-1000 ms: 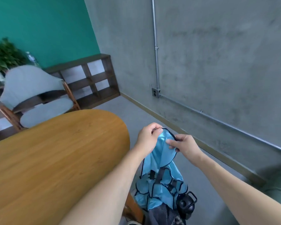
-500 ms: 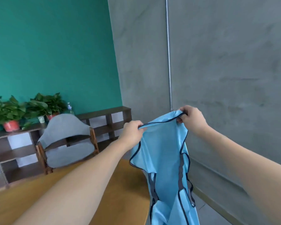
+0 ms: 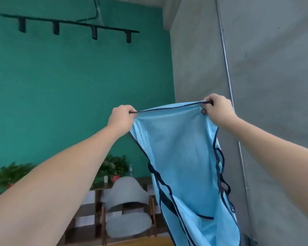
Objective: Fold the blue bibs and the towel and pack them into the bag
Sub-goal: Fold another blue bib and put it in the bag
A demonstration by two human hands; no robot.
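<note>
A light blue bib [image 3: 183,157] with dark navy trim hangs in the air in front of me, spread by its top edge. My left hand [image 3: 121,118] grips the top left corner. My right hand [image 3: 218,109] grips the top right corner, fingers curled round the trim. The cloth drops down and runs out of the bottom of the view, its navy straps dangling along both sides. The towel and the bag are out of sight.
A grey chair with a wooden frame [image 3: 128,208] stands low in the middle, before a dark wooden shelf [image 3: 89,210] with potted plants [image 3: 114,166]. A sliver of wooden table [image 3: 146,242] shows at the bottom. The green wall is ahead, the concrete wall on the right.
Both hands have lifted the bib from low beside the table to well up in front of me and drawn its top edge taut. The view has tilted upward.
</note>
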